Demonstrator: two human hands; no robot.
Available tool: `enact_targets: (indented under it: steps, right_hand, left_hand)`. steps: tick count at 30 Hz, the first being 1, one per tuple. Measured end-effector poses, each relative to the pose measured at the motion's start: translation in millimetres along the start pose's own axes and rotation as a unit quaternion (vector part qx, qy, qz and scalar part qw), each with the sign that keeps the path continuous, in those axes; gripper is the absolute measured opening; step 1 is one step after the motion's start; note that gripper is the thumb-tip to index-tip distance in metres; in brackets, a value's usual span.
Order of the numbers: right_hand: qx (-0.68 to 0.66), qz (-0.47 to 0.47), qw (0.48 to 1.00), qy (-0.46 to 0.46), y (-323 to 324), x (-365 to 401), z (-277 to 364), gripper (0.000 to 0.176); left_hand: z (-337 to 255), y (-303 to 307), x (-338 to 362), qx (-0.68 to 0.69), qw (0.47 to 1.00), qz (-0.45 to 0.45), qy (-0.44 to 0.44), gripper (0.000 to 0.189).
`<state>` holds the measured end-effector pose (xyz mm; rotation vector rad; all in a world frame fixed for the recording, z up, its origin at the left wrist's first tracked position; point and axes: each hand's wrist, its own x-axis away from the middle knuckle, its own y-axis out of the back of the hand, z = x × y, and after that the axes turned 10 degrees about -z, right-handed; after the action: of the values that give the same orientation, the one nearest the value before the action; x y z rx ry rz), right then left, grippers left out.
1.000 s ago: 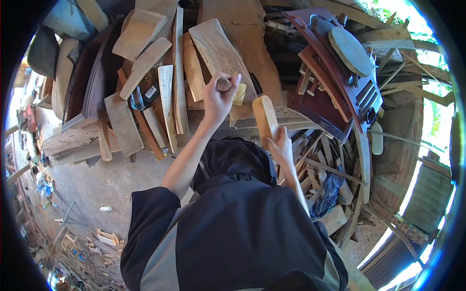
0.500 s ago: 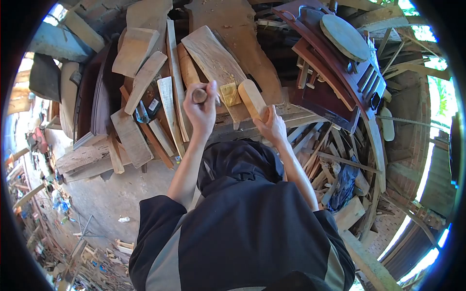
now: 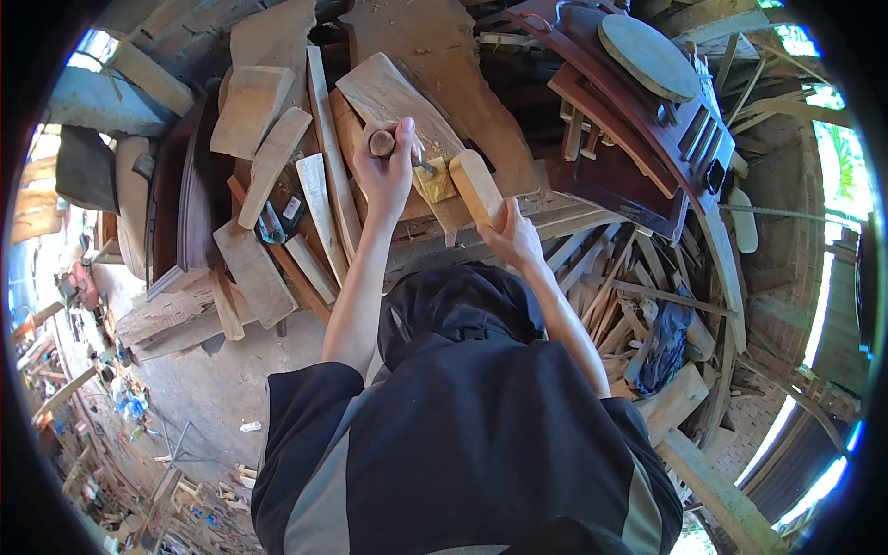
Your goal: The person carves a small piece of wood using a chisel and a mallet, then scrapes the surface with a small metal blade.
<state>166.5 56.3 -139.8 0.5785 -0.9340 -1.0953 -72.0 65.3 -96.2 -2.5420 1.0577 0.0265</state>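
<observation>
My left hand is wrapped round the round wooden handle of a chisel. The chisel's metal blade reaches a small yellowish wood block, which lies at the lower end of a long pale board. Just right of the block, my right hand grips the near end of a thick wooden mallet. The mallet's far end is beside the block. Wood chips lie on the board above the block.
Loose boards lean at the left. Dark red furniture parts with a round wooden disc stand at the right. Scrap wood and a dark plastic bag lie below them.
The chisel in my left hand is now tilted, with its blade showing against the yellowish block. My right hand and the mallet have shifted slightly left in view.
</observation>
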Motion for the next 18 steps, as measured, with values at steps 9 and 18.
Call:
enact_targets:
  steps: [9, 18]
  right_hand:
    - [0.007, 0.006, 1.000, 0.008, 0.1, -0.3, 1.5, 0.049]
    - [0.005, -0.003, 1.000, 0.015, -3.4, -0.9, 0.4, 0.050]
  left_hand:
    - [7.8, -4.0, -2.8, 0.025, 0.999, 0.020, 0.006, 0.024]
    - [7.6, -6.9, -2.2, 0.028, 0.999, 0.027, 0.011, 0.023]
